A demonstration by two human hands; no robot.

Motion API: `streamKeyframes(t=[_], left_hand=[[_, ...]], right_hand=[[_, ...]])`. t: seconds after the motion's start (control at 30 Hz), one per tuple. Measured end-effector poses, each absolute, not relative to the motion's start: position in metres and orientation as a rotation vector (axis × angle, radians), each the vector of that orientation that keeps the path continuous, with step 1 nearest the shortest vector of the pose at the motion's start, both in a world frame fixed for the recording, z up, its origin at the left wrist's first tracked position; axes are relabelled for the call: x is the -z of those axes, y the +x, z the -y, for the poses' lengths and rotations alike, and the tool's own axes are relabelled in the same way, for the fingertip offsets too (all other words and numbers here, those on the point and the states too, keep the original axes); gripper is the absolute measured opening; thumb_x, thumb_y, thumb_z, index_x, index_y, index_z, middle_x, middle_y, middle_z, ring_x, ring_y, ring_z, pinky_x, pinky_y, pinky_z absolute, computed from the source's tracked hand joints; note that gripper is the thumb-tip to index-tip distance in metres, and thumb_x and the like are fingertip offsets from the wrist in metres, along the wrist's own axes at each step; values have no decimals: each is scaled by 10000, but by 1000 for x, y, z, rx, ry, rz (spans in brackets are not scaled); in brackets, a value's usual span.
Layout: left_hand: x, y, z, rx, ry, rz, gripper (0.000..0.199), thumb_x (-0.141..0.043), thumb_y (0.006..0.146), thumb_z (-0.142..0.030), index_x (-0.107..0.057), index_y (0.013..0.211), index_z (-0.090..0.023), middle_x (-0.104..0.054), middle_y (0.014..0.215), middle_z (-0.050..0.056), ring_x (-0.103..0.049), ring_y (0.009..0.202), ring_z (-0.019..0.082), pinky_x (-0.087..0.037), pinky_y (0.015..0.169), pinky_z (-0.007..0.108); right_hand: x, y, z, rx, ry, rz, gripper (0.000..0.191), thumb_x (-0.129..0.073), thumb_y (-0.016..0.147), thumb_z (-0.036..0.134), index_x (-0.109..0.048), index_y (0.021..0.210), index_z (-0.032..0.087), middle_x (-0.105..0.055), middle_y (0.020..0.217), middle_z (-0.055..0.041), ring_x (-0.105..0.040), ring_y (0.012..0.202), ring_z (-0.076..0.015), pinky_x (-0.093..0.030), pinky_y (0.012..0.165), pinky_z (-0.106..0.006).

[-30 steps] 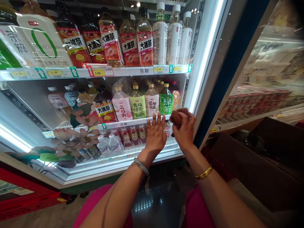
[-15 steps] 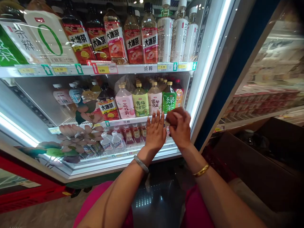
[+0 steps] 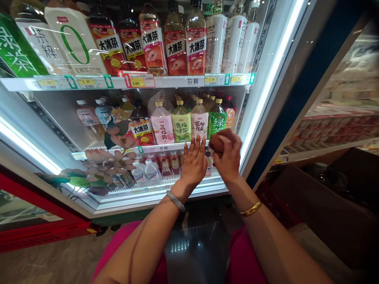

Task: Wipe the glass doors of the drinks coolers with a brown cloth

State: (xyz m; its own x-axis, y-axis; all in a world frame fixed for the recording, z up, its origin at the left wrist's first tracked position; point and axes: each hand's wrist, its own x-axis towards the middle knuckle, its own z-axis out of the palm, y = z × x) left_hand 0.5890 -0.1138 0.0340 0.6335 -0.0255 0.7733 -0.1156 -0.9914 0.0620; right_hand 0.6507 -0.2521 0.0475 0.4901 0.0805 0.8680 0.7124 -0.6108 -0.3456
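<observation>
My left hand lies flat against the glass door of a lit drinks cooler, fingers stretched upward. It appears in front of the middle shelf's edge, below a pale peach oolong bottle. Beside it on the right, my right hand is bent round a folded brown cloth, which is up against the glass in front of a green tea bottle. Part of the cloth is hidden by the fingers. A grey bangle circles the left wrist and a gold bracelet the right.
Large tea bottles line the upper shelf behind the glass. Flower decals show on the door's lower left. A bright door frame edges the right side. An open dark box stands at lower right, a red cabinet at left.
The cooler has shifted right in view as the head turned slightly. Against the bottles, both hands sit slightly farther left; the right hand keeps its hold on the brown cloth.
</observation>
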Motion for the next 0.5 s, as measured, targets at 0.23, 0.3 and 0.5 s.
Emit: streamKeyframes(t=[0.23, 0.3, 0.5], left_hand=[[-36, 583, 105, -1287, 2763, 93, 759, -474, 994, -220, -121, 1665, -177, -140, 1722, 130, -20, 1614, 248, -37, 1326, 539], [-40, 579, 103, -1332, 2740, 46, 704, -425, 1029, -256, -129, 1665, -202, -163, 1722, 107, -18, 1615, 233, 5, 1321, 540], [-46, 568, 82, -1416, 2690, -126, 670, -392, 1039, -265, -158, 1661, -185, -119, 1722, 122, 31, 1611, 248, 61, 1304, 569]], right_hand=[[-40, 656, 261, 1093, -2110, 861, 504, -663, 796, 228, -575, 1290, 274, -371, 1521, -130, -525, 1345, -311, -601, 958, -461], [-46, 664, 266, 1160, -2024, 698, 543, -658, 783, 232, -538, 1312, 263, -359, 1508, -142, -488, 1388, -326, -574, 1009, -497], [-46, 638, 228, 1141, -1991, 847, 553, -628, 818, 199, -522, 1356, 272, -298, 1562, -132, -416, 1452, -328, -486, 1133, -505]])
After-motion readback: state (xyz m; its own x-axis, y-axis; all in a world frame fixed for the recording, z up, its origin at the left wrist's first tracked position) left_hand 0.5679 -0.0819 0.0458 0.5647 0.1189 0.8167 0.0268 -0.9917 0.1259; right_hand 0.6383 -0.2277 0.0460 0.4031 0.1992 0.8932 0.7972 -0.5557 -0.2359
